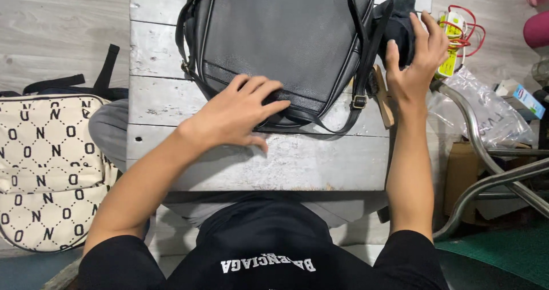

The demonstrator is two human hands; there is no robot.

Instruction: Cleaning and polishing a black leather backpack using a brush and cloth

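So the black leather bag lies flat on the worn grey wooden table, dead ahead of the person and a bit left of centre. Its bottom edge faces them and its straps run down the right side to a small buckle.

The left hand sits right on that near bottom edge, palm down, fingers spread and pressing on the leather, not gripping anything. It's clearly the hand closer to the bag body.

The right hand is off the bag's right side, just beside the straps, fingers curled around a dark cloth bunched up next to the top corner. Looks like it touches the bag there, but honestly the straps cover that spot, so I can't tell for sure. A wooden-handled brush lies under the strap, between bag and wrist.

Around it: a cream patterned bag on the floor to the left, clear plastic packaging and a metal chair frame to the right.
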